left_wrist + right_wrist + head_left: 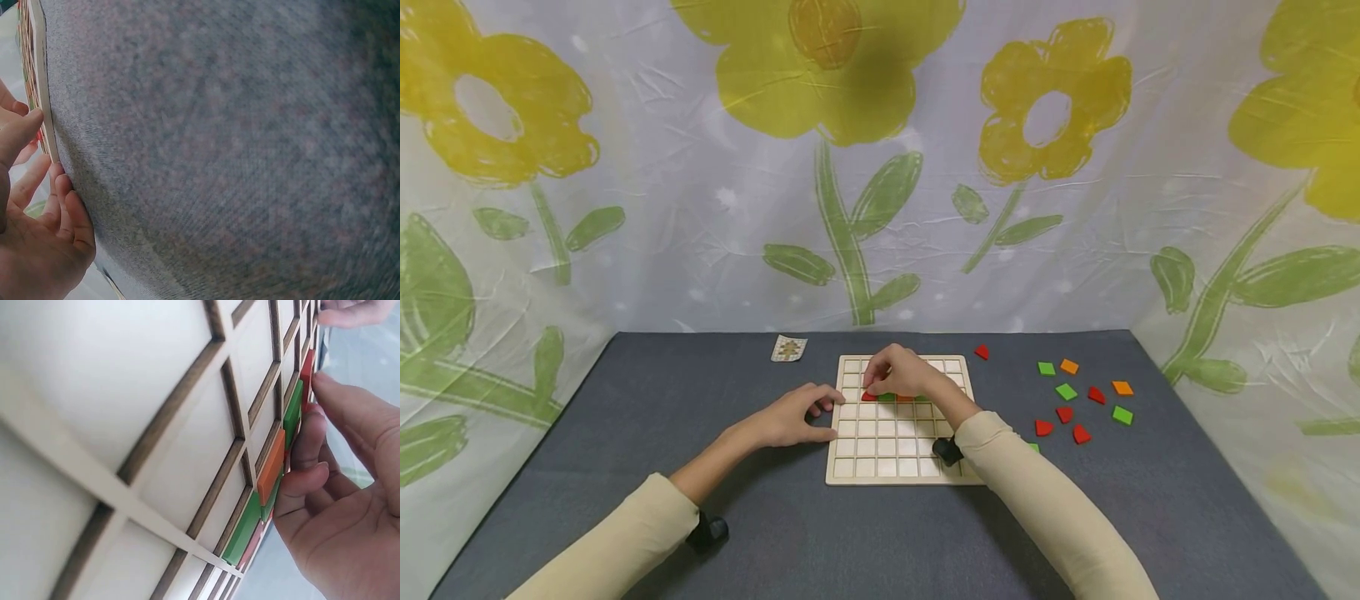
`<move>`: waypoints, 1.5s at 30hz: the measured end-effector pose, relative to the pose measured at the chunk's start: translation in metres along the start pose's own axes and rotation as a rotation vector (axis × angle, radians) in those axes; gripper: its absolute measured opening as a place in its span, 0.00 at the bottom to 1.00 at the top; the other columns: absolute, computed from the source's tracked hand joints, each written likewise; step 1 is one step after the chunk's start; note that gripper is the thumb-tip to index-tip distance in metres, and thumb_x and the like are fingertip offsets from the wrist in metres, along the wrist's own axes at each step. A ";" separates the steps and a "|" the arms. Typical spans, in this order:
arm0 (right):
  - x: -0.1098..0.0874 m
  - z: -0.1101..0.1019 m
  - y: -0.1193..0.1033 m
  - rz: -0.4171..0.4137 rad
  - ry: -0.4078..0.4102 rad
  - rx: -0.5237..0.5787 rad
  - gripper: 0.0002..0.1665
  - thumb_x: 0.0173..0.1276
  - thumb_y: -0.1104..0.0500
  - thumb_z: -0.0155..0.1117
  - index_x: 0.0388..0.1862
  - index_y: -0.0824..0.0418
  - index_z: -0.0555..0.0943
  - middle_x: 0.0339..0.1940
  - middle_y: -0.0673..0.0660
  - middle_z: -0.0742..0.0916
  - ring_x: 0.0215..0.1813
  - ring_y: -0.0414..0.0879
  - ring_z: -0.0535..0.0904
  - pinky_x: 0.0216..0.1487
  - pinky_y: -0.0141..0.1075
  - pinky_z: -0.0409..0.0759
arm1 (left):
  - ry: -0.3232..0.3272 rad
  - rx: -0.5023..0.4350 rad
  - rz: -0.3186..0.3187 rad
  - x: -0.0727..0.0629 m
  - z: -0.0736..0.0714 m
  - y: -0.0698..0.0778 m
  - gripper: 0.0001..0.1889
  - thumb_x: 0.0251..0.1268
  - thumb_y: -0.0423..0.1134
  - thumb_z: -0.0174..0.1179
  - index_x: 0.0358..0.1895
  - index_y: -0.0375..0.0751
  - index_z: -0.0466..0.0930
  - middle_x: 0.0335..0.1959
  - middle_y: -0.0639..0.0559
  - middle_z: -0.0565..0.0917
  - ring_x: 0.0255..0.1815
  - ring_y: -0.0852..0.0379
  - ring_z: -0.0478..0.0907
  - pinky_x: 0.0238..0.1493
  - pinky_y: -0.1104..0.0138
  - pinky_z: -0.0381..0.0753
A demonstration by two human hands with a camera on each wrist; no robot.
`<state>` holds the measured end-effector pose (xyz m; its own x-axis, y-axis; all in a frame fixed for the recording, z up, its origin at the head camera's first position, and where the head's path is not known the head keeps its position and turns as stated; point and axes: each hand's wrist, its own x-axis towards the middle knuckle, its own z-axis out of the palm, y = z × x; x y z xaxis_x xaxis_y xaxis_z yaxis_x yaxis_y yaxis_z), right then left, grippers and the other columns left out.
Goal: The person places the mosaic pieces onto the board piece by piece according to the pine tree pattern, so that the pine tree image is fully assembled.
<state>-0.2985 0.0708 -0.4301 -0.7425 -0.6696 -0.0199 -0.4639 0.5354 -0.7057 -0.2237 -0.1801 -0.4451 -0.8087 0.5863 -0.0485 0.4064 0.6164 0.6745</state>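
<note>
A pale wooden grid board (886,450) lies on the table in the head view. My right hand (901,372) reaches over its upper part. In the right wrist view, its thumb and a curled finger hold a small red piece (307,374) at the left end of a row. Beside it in that row sit a green piece (292,412) and an orange piece (271,464), partly hidden by the hand in the head view. My left hand (790,418) touches the board's left edge with thumb and fingertips, its fingers relaxed and apart.
Loose red, green and orange pieces lie right of the board, among them an orange tile (1122,388) and a green tile (1122,415). One red piece (982,352) is near the back. A small patterned card (789,348) lies behind left. Flowered cloth (700,208) hangs behind.
</note>
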 end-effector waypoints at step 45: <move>0.002 0.002 -0.001 -0.029 -0.043 0.008 0.03 0.63 0.68 0.76 0.36 0.63 0.90 0.33 0.50 0.88 0.37 0.39 0.82 0.42 0.33 0.80 | -0.002 -0.010 0.006 0.000 -0.001 -0.001 0.25 0.67 0.39 0.71 0.64 0.36 0.75 0.48 0.47 0.75 0.49 0.48 0.76 0.54 0.52 0.75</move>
<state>-0.2982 0.0680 -0.4313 -0.7073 -0.7063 -0.0291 -0.4811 0.5111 -0.7123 -0.2242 -0.1809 -0.4453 -0.8057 0.5905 -0.0458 0.4066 0.6077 0.6821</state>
